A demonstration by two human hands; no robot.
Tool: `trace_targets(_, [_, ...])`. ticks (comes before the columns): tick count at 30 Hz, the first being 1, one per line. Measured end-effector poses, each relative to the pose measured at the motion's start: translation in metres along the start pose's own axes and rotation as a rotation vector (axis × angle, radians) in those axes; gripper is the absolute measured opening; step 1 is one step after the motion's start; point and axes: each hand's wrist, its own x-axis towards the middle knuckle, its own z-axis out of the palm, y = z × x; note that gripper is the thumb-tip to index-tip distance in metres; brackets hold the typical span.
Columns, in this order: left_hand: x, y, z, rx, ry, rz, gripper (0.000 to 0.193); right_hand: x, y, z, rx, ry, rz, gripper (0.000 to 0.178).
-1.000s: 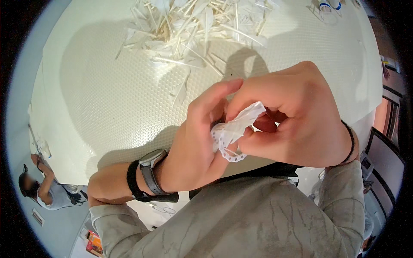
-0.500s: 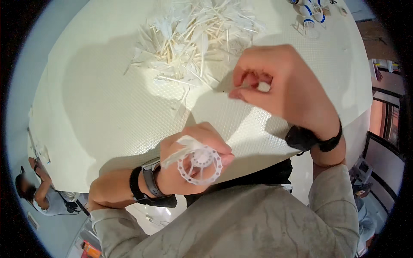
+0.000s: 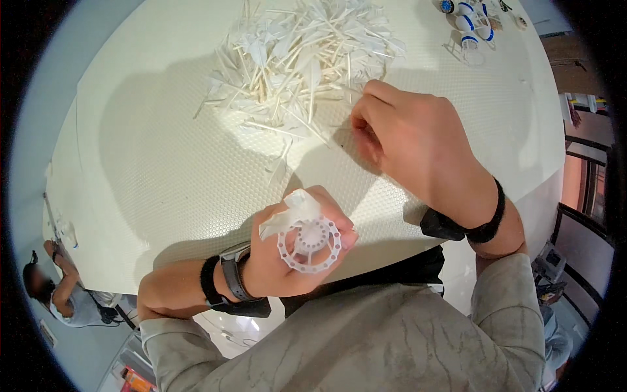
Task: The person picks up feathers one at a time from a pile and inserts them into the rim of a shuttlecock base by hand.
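My left hand (image 3: 290, 255) is closed round a white plastic shuttlecock frame (image 3: 309, 244), near the table's front edge. The frame's round, pierced rim faces up, and a ring of small holes shows in its middle. White feather vanes (image 3: 295, 210) stand at the rim's far left side. Right of a heap of white cut feathers (image 3: 307, 62), my right hand (image 3: 415, 140) is held low over the table with its fingers curled in. Whatever its fingertips may hold is hidden. A loose feather (image 3: 279, 163) lies between the heap and my left hand.
Several white shuttlecock pieces with blue bands (image 3: 466, 26) are at the table's far right, beside a round dark-faced watch (image 3: 447, 6). The white textured table (image 3: 150, 150) has a curved edge. At the far left, another person (image 3: 62, 294) is beside the table.
My right hand has turned palm-down and its fingers have curled further in, near the feather heap. My left hand has tilted the frame slightly, so its feather vanes show broader.
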Motion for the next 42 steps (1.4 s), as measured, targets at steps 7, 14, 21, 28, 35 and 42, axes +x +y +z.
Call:
trace_targets(7, [0.004, -0.004, 0.002, -0.154, 0.081, -0.107, 0.022, 0.002, 0.005, -0.012, 0.141, 0.003, -0.033, 0.019])
trace_targets(14, [0.004, -0.006, 0.001, -0.275, 0.078, -0.206, 0.032, 0.002, 0.001, -0.024, 0.349, 0.053, -0.193, 0.023])
trace_targets(21, [0.004, 0.002, 0.000, -0.308, 0.039, -0.330, 0.025, -0.003, -0.004, -0.037, 0.238, -0.040, -0.371, 0.025])
trace_targets(28, [0.007, 0.009, 0.000, -0.190, 0.028, -0.344, 0.008, 0.006, 0.006, -0.039, 0.379, 0.270, -0.316, 0.016])
trace_targets(35, [-0.006, -0.003, -0.012, -0.067, -0.178, -0.041, 0.012, 0.001, 0.001, -0.013, 0.419, -0.202, -0.137, 0.022])
trace_targets(42, [-0.007, -0.001, -0.013, -0.048, -0.188, -0.066, 0.014, -0.004, -0.009, -0.007, 0.259, -0.290, -0.119, 0.015])
